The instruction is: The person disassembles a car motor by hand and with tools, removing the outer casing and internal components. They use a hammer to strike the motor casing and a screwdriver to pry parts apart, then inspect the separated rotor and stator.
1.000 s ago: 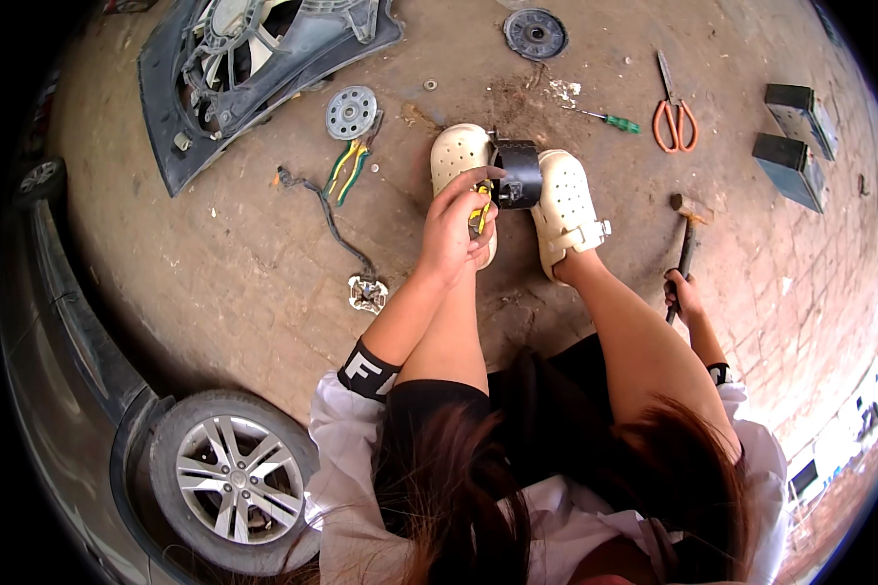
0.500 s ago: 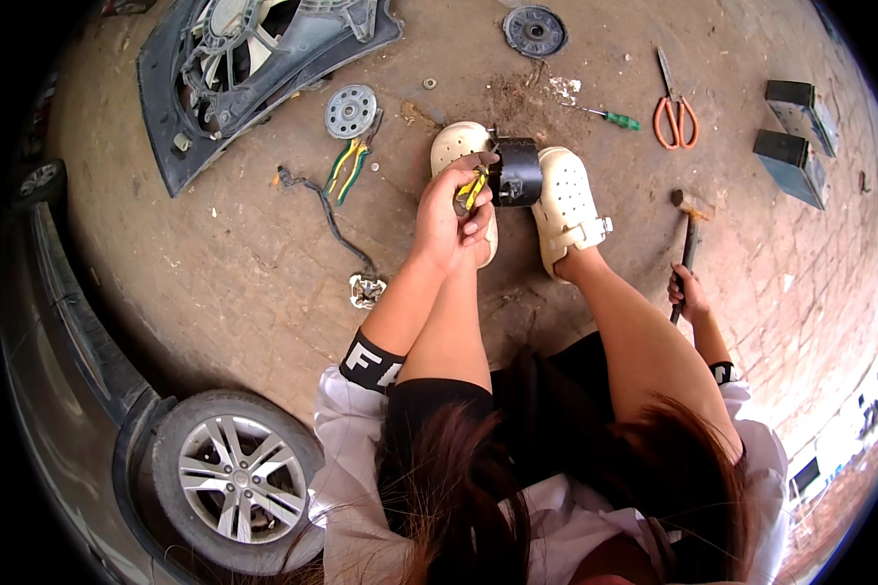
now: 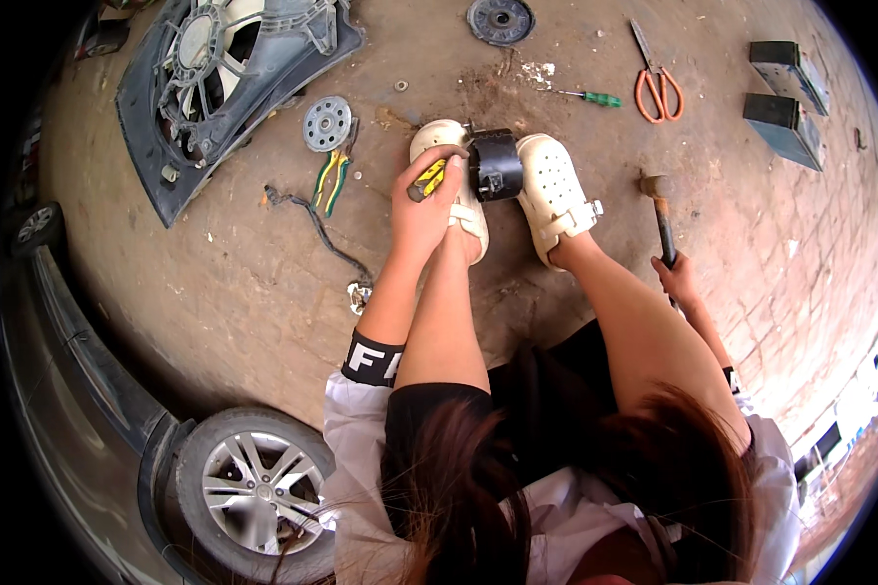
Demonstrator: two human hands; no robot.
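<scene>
Black cylindrical motor housing (image 3: 496, 165) sits on the ground, wedged between two cream clogs (image 3: 554, 195). Left hand (image 3: 421, 210) is closed around a yellow-handled screwdriver (image 3: 427, 181) whose tip meets the housing's left side. Right hand (image 3: 680, 280) grips a hammer (image 3: 659, 214) by its handle, head resting on the concrete right of the clogs

so the left hand (image 3: 424, 210) slid a bit further left off the black motor (image 3: 496, 164), yellow-handled tool (image 3: 429, 180) now tilted away from it, and the right hand (image 3: 678, 278) swung the hammer (image 3: 658, 210) more upright
</scene>
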